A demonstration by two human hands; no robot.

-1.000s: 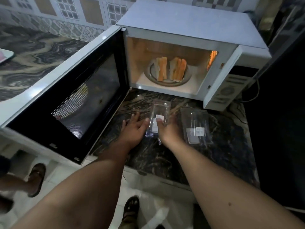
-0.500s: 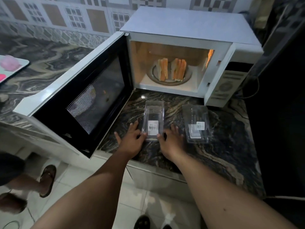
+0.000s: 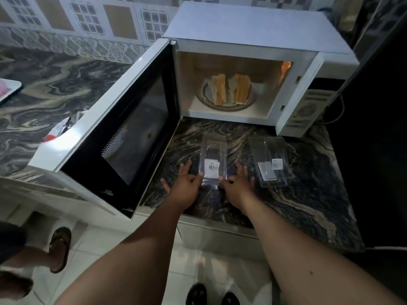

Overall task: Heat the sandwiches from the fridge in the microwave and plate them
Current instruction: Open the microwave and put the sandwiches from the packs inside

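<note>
Both hands have slid back toward the counter edge since a second ago, and now they only frame the near end of the clear box instead of covering it. Left hand point(image 3: 184, 187) lies flat on the counter point(image 3: 308, 205) with the fingers spread, its fingertips touching the left lower corner of the box point(image 3: 213, 159). Right hand point(image 3: 236, 187) is also open and flat, with fingers spread, and its thumb side touches the right lower corner of the same box. Neither hand grips anything.

That box is empty, has a white label near its close end, and lies lengthwise on the dark marbled counter, just in front of the microwave point(image 3: 253, 27). To the right of it, a little apart, lies a second box point(image 3: 269, 162), also clear and empty, with its own small label.

Microwave door point(image 3: 123, 137) stands wide open to the left. Inside, the lamp is on, and two sandwiches point(image 3: 230, 89) stand on edge side by side on the round turntable point(image 3: 251, 104). They are near each other; I cannot tell if they touch.

At the left, on the floor, a foot in a brown sandal point(image 3: 59, 249) of another person is visible. At the bottom edge two dark shoes point(image 3: 211, 294) show between the arms.
</note>
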